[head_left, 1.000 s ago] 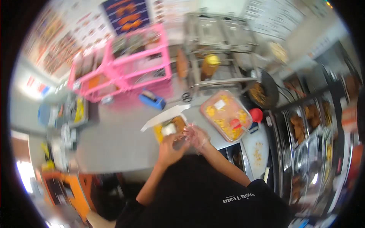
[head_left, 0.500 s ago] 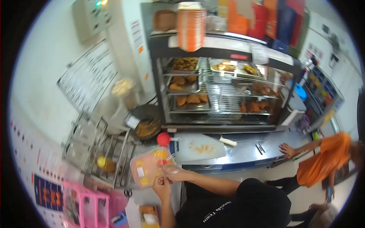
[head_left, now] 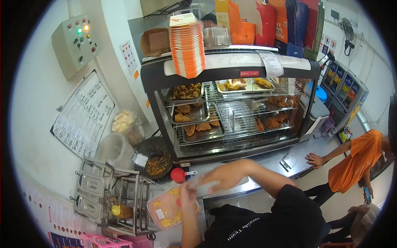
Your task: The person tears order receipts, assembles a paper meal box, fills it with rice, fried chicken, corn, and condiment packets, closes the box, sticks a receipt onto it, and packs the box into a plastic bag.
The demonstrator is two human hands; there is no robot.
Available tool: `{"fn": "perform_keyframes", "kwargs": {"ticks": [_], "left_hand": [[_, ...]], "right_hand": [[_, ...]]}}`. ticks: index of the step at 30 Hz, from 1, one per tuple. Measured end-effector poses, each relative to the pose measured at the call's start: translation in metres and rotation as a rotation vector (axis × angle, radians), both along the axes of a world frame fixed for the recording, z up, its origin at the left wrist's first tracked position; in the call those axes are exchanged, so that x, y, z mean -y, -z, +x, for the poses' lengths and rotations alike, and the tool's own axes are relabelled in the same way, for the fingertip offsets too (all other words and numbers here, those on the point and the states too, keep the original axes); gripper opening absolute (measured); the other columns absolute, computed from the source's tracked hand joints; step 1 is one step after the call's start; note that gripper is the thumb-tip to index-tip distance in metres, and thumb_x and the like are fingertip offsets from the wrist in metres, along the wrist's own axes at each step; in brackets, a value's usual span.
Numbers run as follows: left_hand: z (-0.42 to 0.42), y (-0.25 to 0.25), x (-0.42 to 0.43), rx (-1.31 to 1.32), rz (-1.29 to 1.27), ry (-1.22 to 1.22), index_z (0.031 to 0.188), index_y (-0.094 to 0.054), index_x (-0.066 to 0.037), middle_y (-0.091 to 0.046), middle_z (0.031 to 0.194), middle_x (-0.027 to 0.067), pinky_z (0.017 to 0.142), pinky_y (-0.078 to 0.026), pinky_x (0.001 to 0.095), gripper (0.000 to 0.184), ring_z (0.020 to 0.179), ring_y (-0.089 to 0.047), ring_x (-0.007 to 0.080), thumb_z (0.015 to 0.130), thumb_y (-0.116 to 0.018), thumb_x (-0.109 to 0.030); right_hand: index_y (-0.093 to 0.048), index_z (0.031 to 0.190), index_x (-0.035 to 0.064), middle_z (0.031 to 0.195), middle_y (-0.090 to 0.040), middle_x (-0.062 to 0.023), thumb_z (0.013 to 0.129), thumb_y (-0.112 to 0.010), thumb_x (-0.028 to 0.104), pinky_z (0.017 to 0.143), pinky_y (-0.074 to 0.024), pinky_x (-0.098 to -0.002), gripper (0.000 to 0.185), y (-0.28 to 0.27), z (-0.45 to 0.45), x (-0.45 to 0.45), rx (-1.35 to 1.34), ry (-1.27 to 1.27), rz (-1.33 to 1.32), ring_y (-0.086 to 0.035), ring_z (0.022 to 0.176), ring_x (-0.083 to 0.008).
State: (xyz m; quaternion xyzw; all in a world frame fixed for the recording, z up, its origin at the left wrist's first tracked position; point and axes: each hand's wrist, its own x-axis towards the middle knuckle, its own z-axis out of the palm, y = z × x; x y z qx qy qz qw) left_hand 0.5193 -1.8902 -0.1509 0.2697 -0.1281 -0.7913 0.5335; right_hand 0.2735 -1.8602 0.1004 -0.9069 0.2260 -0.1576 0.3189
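Observation:
My left hand is raised over the pink tray, its fingers smeared by motion. My right hand reaches across towards it, above the cutting board and also blurred. Thin clear plastic, like a disposable glove, shows between the hands; which one grips it I cannot tell. Yellow pieces and a white label lie in the tray. Just beyond my left hand sits a red measuring cup. My right arm hides most of the cutting board.
A glass food warmer with trays of fried chicken stands ahead, stacked orange boxes on top. To the left are a black pan, a metal rack and a yellow-capped bottle. A person in orange rests a hand on the counter's right.
My right hand and forearm have risen and now cover the board and the white-handled knife. My left hand, pinched near the gloved right fingers before, has moved right. The view has shifted.

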Motion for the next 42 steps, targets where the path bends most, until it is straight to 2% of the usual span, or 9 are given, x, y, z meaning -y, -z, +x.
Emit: {"fn": "perform_keyframes", "kwargs": {"ticks": [3,6,11,14,18,21,26,32,42], "left_hand": [[0.065,-0.008,0.069,-0.118,-0.109,-0.056,0.097,-0.068,0.002,-0.074,0.096,0.0099,0.075,-0.061,0.0261,0.012,0.088,-0.074,0.0188,0.096,-0.059,-0.006],[0.130,-0.071,0.131,-0.275,-0.071,-0.273,0.109,-0.065,0.012,-0.073,0.112,0.0211,0.101,-0.062,0.0338,0.018,0.106,-0.073,0.0283,0.099,-0.054,0.003],[0.180,-0.177,0.243,-0.065,-0.139,-0.833,0.145,-0.041,0.017,-0.054,0.147,0.0276,0.119,-0.047,0.0385,0.048,0.137,-0.056,0.0326,0.104,-0.052,-0.003],[0.207,-0.195,0.305,0.295,-0.209,-1.075,0.139,-0.047,0.013,-0.056,0.146,0.0253,0.114,-0.050,0.0409,0.045,0.134,-0.058,0.0326,0.103,-0.055,-0.012],[0.239,-0.175,0.363,1.059,-0.028,-1.408,0.120,-0.065,0.004,-0.067,0.130,0.0231,0.096,-0.057,0.0436,0.035,0.115,-0.069,0.0339,0.094,-0.067,-0.019],[0.294,-0.116,0.409,1.620,0.009,-1.538,0.113,-0.072,0.001,-0.073,0.118,0.0225,0.087,-0.057,0.0461,0.035,0.101,-0.072,0.0365,0.084,-0.074,-0.019],[0.270,-0.110,0.385,2.327,0.157,-0.514,0.120,-0.072,0.001,-0.073,0.118,0.0245,0.096,-0.054,0.0487,0.053,0.105,-0.070,0.0415,0.077,-0.074,-0.029],[0.268,-0.115,0.366,2.058,-0.336,-0.920,0.119,-0.073,-0.003,-0.075,0.115,0.0193,0.096,-0.054,0.0433,0.044,0.111,-0.070,0.0330,0.085,-0.073,-0.030],[0.072,-0.190,0.043,1.174,-0.312,-0.626,0.116,-0.070,-0.006,-0.070,0.090,-0.0009,0.074,-0.052,0.0253,0.020,0.082,-0.065,0.0079,0.096,-0.068,-0.008]], "right_hand": [[-0.068,0.129,0.0011,0.118,-0.075,-0.0159,0.101,-0.064,0.026,0.089,-0.0580,-0.0393,0.038,-0.119,-0.059,-0.009,0.050,0.698,-0.004,-0.074,0.102,-0.0292],[-0.074,0.117,0.0058,0.108,-0.073,-0.0143,0.099,-0.068,0.030,0.085,-0.0529,-0.0379,0.031,-0.131,-0.149,0.030,0.473,1.587,-0.847,-0.069,0.096,-0.0257],[-0.075,0.116,0.0090,0.115,-0.066,-0.0233,0.090,-0.069,0.064,0.098,-0.0469,-0.0515,0.061,-0.149,-0.278,0.094,-0.076,2.128,-0.979,-0.058,0.113,-0.0418],[-0.076,0.107,0.0050,0.105,-0.070,-0.0210,0.086,-0.077,0.060,0.089,-0.0493,-0.0492,0.059,-0.135,-0.303,0.116,-0.149,1.955,-1.042,-0.064,0.103,-0.0369],[-0.072,0.101,0.0005,0.084,-0.070,-0.0058,0.091,-0.078,0.040,0.080,-0.0512,-0.0342,0.041,-0.124,-0.229,0.081,0.632,1.522,-0.468,-0.066,0.082,-0.0205],[-0.067,0.094,0.0031,0.111,-0.069,-0.0100,0.089,-0.080,0.023,0.091,-0.0520,-0.0343,0.024,-0.086,-0.188,0.060,0.616,1.085,-0.082,-0.066,0.106,-0.0220],[-0.063,0.089,0.0016,0.135,-0.059,-0.0150,0.080,-0.087,0.008,0.102,-0.0503,-0.0381,0.026,0.002,-0.168,0.078,0.369,1.013,0.092,-0.061,0.121,-0.0274],[-0.065,0.084,-0.0011,0.142,-0.055,-0.0162,0.079,-0.086,0.000,0.110,-0.0466,-0.0404,0.021,0.015,-0.166,0.092,0.542,0.903,0.357,-0.060,0.128,-0.0298],[-0.066,0.101,0.0011,0.150,-0.053,-0.0160,0.095,-0.074,0.008,0.113,-0.0378,-0.0387,0.012,0.055,-0.050,0.177,0.541,0.691,0.473,-0.054,0.132,-0.0253]]}}
